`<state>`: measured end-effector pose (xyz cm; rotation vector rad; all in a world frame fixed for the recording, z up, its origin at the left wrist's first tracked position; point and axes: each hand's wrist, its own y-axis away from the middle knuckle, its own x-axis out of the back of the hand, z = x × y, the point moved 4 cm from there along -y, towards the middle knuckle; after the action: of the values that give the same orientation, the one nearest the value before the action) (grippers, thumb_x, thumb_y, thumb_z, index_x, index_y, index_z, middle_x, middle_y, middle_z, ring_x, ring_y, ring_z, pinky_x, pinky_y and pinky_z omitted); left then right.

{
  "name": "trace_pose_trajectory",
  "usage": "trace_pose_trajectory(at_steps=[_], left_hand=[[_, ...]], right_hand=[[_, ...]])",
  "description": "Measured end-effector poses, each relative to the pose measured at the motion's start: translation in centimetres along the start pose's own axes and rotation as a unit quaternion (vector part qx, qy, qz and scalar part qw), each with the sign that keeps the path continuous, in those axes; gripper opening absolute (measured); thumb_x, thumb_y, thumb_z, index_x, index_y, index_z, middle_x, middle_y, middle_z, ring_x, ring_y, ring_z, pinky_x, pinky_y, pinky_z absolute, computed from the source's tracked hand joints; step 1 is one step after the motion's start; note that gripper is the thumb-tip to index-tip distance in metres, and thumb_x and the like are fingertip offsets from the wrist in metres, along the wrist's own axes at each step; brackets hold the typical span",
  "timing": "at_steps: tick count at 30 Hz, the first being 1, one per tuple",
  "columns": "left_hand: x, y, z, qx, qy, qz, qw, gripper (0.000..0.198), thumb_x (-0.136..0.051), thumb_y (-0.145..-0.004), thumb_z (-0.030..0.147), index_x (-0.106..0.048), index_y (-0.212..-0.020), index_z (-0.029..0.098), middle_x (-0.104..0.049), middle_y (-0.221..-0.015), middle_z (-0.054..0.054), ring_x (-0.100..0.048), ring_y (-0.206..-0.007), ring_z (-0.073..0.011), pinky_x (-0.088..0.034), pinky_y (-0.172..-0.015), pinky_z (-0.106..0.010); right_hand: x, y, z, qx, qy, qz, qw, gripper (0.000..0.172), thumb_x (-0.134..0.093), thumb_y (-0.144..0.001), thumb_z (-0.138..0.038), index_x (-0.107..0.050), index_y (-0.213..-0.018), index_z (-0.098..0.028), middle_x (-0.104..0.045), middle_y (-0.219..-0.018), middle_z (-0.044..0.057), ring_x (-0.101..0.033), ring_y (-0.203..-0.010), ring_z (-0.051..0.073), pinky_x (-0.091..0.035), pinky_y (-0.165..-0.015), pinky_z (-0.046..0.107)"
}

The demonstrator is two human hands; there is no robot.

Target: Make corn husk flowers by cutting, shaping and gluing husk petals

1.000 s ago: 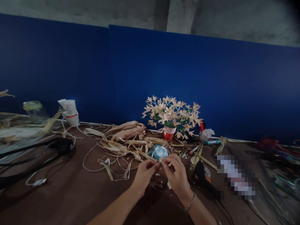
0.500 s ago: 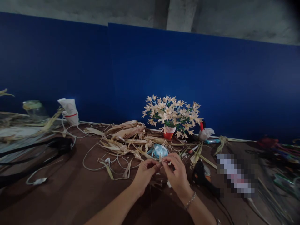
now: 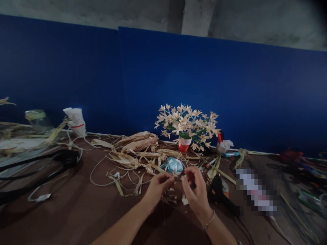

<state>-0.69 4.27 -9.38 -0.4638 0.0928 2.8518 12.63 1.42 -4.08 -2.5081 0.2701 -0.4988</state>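
Observation:
My left hand [image 3: 158,188] pinches a small pale flower [image 3: 175,173] of dried husk between thumb and fingertips. Just to its right is my right hand [image 3: 196,189], fingers bent, with thumb and index tips slightly apart and nothing visible between them. A roll of light blue ribbon [image 3: 174,164] lies right behind the held flower. Beyond it stands a red and white striped cup [image 3: 184,144] with a bushy arrangement of similar husk flowers [image 3: 187,122]. Dried corn husks [image 3: 139,141] are heaped to the left of the cup.
A black glue gun [image 3: 220,191] lies right of my right hand, beside a blurred-out strip [image 3: 257,192] with a cord. White cables loop across the brown table [image 3: 76,217]. At the left are a glass jar [image 3: 38,120], a white wrapped bundle [image 3: 76,123] and black straps [image 3: 65,158].
My right hand has drawn back to the right, away from the left fingertips, and its fingers have parted. The flower stays in my left hand, which has barely moved.

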Motion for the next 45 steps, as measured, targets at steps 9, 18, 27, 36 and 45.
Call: trace_pose_trajectory(at_steps=[9, 18, 27, 36, 45], left_hand=[[0.3, -0.3, 0.2, -0.037, -0.059, 0.019, 0.997, 0.024, -0.069, -0.057, 0.036, -0.062, -0.063, 0.014, -0.059, -0.06, 0.0, -0.051, -0.059, -0.0117, -0.04, -0.061, -0.023], [0.6, -0.4, 0.5, -0.073, -0.124, 0.032, 0.989, 0.033, -0.069, -0.058, 0.032, -0.064, -0.085, 0.014, -0.061, -0.069, -0.002, -0.051, -0.06, -0.0124, -0.041, -0.06, -0.024], [0.8, 0.5, 2.6, -0.254, -0.226, 0.071, 0.938, 0.009, -0.064, -0.064, 0.025, -0.063, -0.069, 0.018, -0.061, -0.075, -0.005, -0.054, -0.075, -0.0188, -0.041, -0.072, -0.028], [0.9, 0.2, 2.5, -0.252, -0.217, 0.055, 0.942, 0.008, -0.062, -0.066, 0.024, -0.063, -0.066, 0.017, -0.058, -0.071, -0.005, -0.052, -0.07, -0.0174, -0.04, -0.065, -0.025], [1.0, 0.1, 2.3, -0.243, -0.215, 0.049, 0.945, 0.01, -0.061, -0.067, 0.026, -0.062, -0.065, 0.017, -0.058, -0.072, -0.004, -0.052, -0.072, -0.0174, -0.04, -0.067, -0.025]], right_hand=[[-1.4, -0.1, 1.8, -0.262, -0.173, -0.088, 0.945, 0.022, -0.053, -0.068, -0.031, -0.045, -0.054, -0.016, -0.035, -0.047, -0.006, -0.029, -0.045, 0.007, -0.021, -0.042, 0.019], [-1.6, 0.1, 1.9, -0.219, -0.174, -0.081, 0.957, 0.018, -0.053, -0.069, -0.027, -0.048, -0.055, -0.016, -0.035, -0.048, -0.006, -0.031, -0.047, 0.007, -0.024, -0.044, 0.018], [-1.9, 0.4, 1.2, -0.193, -0.157, -0.087, 0.965, 0.023, -0.055, -0.072, -0.034, -0.051, -0.059, -0.016, -0.04, -0.054, -0.004, -0.036, -0.051, 0.009, -0.031, -0.048, 0.019], [-2.0, 0.4, 1.1, -0.173, -0.146, -0.095, 0.969, 0.023, -0.054, -0.073, -0.033, -0.05, -0.058, -0.016, -0.037, -0.053, -0.005, -0.031, -0.049, 0.008, -0.028, -0.046, 0.019], [-1.8, 0.4, 0.9, -0.159, -0.128, -0.091, 0.975, 0.023, -0.055, -0.072, -0.034, -0.052, -0.058, -0.015, -0.04, -0.053, -0.004, -0.035, -0.05, 0.008, -0.03, -0.047, 0.019]])
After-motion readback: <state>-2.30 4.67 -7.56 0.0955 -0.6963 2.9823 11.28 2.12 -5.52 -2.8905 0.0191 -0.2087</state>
